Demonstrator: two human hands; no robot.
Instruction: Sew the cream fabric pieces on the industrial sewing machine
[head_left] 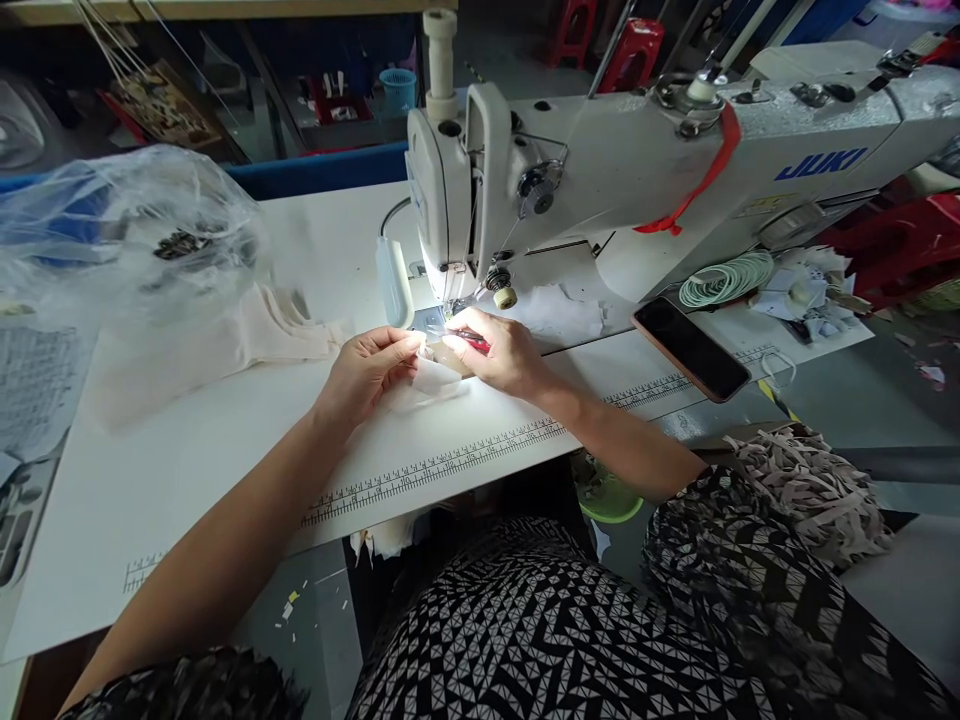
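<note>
My left hand (371, 372) pinches the edge of a small piece of white fabric (436, 382), which hangs down over the front of the table. Close beside it, my right hand (501, 352) is closed around small red-handled thread snips (478, 344). Their metal tips point left toward the pinched fabric edge; my fingers cover much of them. Both hands are just in front of the needle area of a white sewing machine (450, 215), lit by its lamp. Whether the tips touch the fabric I cannot tell.
Pale cut fabric (259, 325) lies to the left beside a clear plastic bag (135, 240). On the right are a phone (691, 348), a coil of pale green cord (726, 279) and scraps (806, 290). A printed ruler (450, 465) runs along the table's front edge.
</note>
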